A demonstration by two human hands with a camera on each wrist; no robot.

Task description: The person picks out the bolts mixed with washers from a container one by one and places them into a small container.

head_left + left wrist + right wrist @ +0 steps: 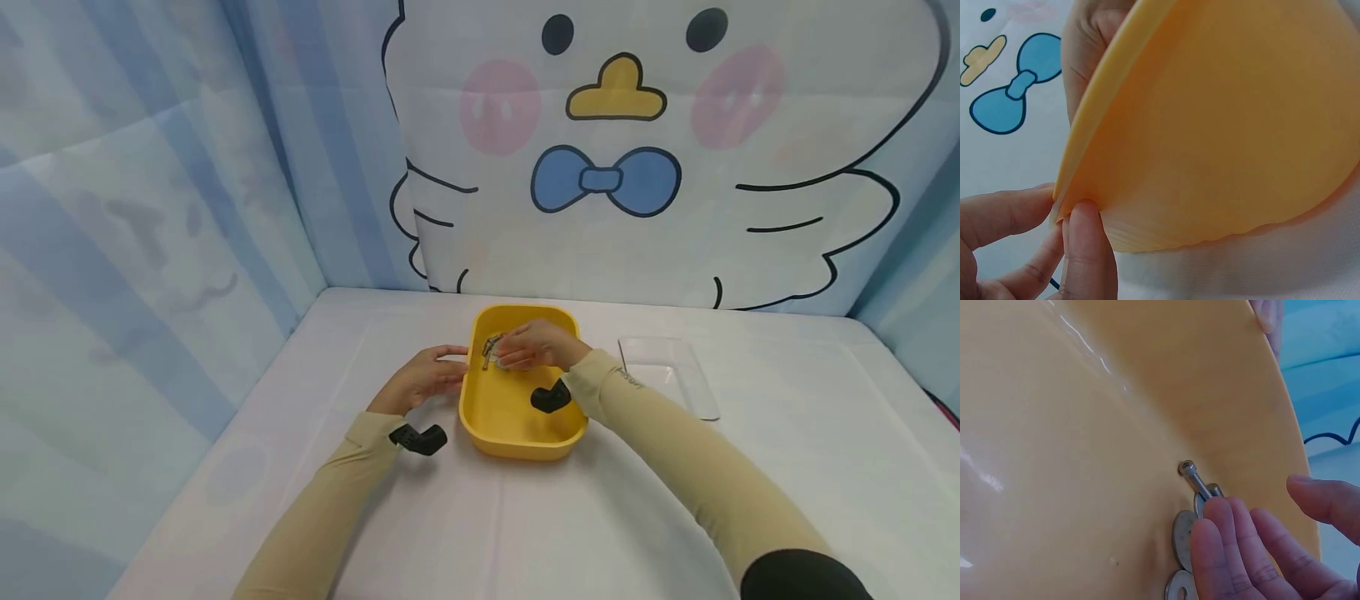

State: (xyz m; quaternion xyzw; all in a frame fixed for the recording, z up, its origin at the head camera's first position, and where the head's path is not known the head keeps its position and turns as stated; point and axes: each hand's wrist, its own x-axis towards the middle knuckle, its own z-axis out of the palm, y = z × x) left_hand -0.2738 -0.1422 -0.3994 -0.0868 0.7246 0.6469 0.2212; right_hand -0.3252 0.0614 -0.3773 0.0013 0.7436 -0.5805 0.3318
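Note:
A yellow plastic tray (pixel 517 425) stands on the table, holding a small group of metal hardware (pixel 491 348) near its far left side. My left hand (pixel 423 379) pinches the tray's left rim between thumb and fingers. Inside the tray, my right hand (pixel 538 343) reaches down to the hardware with its fingers together, nearly straight, and the thumb held apart. In the right wrist view a socket-head bolt (pixel 1196 480) and round washers (pixel 1184 540) lie by those fingertips against the tray wall. Part of the hardware is hidden behind the fingers.
A clear plastic container (pixel 693 379) sits on the white-covered table, right of the tray and partly behind my right forearm. A printed cloth (pixel 600 250) hangs along the back, and a blue-striped curtain (pixel 150 250) hangs on the left.

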